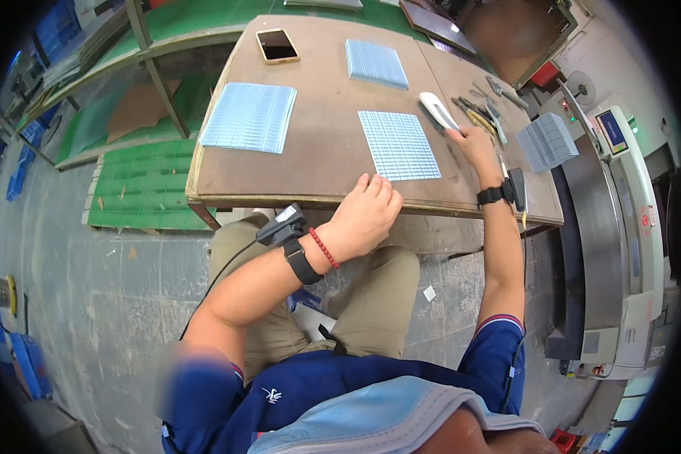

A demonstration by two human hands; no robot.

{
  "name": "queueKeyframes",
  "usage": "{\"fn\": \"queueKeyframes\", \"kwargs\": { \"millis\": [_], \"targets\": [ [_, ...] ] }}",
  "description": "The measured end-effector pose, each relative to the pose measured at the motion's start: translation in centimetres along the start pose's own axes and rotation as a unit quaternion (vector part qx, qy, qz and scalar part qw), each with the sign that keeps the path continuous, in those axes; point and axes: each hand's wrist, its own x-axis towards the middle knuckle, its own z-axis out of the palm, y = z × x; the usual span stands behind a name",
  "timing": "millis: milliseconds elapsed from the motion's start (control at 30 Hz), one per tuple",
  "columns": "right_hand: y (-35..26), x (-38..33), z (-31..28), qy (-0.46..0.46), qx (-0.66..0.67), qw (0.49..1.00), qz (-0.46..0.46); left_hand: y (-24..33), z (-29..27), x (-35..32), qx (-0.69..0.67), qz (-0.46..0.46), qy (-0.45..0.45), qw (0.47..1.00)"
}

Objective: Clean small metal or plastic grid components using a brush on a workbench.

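My right hand [477, 148], at the right of the table, grips the near end of a white-and-grey handheld tool [434, 110]. Its exact kind is unclear. To the left of that tool lies a flat sheet printed with a blue-and-white grid [399, 147]. My left hand [367, 216] rests at the table's near edge, its loosely bent fingertips touching or just beside the sheet's near left corner. Nothing shows in its fingers; the thumb is hidden. Each wrist has a black strap with a small device, and a red bead bracelet circles my left wrist.
On the brown table [321, 136] are a light-blue patterned stack [250, 117], a second stack [377, 63] and a phone [278, 46]. Pliers and other hand tools [480, 113] lie at the right. A greyish-blue stack [546, 142] sits by the right edge, near a machine [632, 227].
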Motion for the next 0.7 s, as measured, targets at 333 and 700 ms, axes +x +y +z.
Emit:
{"fn": "queueKeyframes", "kwargs": {
  "millis": [333,700],
  "targets": [
    [6.0,-5.2,2.7,0.21,0.65,0.702,0.2,0.1,-1.6,0.9,-0.114,0.0,0.015,0.993],
    [10.8,-5.9,3.1,0.146,0.704,0.663,0.209,4.2,2.8,8.2,-0.099,-0.031,-0.045,0.994]
  ]
}}
